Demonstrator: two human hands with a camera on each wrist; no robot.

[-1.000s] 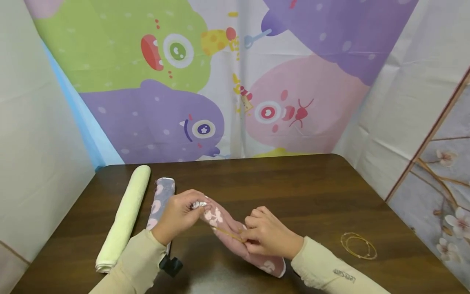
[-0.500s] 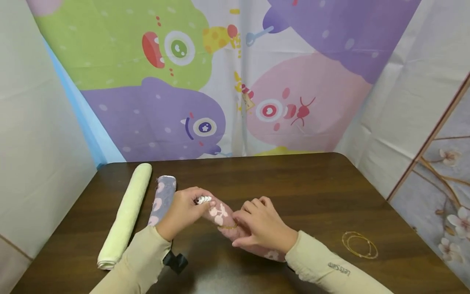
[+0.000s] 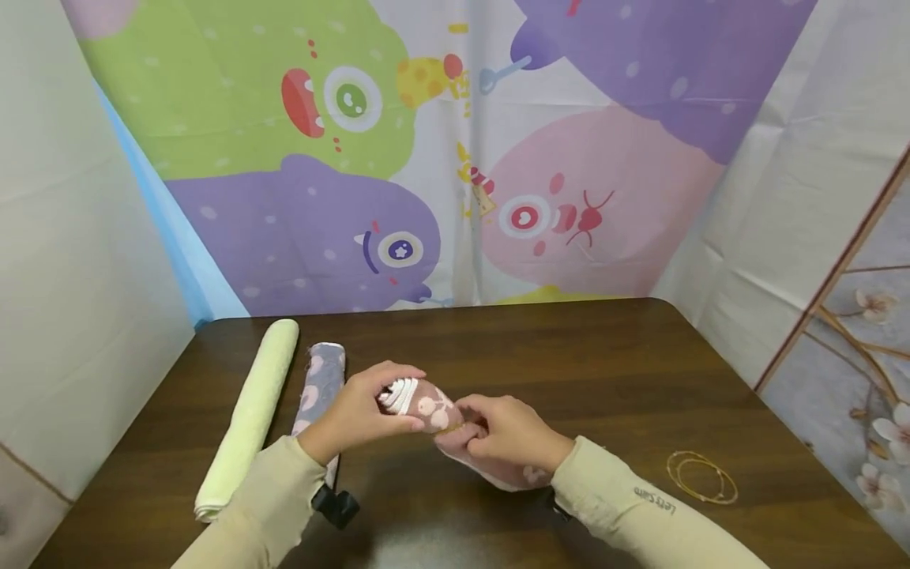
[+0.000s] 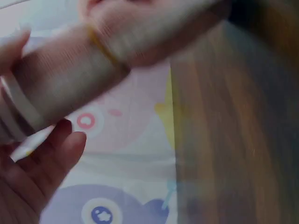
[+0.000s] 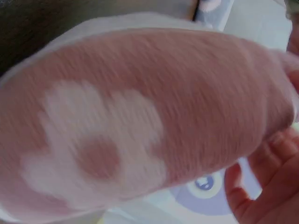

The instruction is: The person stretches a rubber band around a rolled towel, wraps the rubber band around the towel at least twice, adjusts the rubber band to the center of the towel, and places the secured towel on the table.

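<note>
Clock dirs per head cam, from table ctr. I've got the monster-print curtain (image 3: 313,229) at 12, behind the dark wood table (image 3: 554,363). Yellow towel (image 3: 250,419): rolled, lying at 9, far end angled toward 1. Pink towel (image 3: 439,415): also rolled, approx ctr, in both hands, running 10 to 4; can't tell if its 4 o'clock end touches the table. Grey towel (image 3: 323,383): rolled, at 10, partly behind L hand. L hand (image 3: 359,415): curled round pink's white-edged 10 o'clock end, fingers above, thumb below. R hand (image 3: 515,431): thumb + forefinger nearly closed, pinching pink mid-length; can't tell if band's in the pinch. Loose yellow loops (image 3: 704,498): on table at 4, well apart from hands. Yellow band (image 4: 103,46): round pink's middle, per L wrist cam (blurry).
</note>
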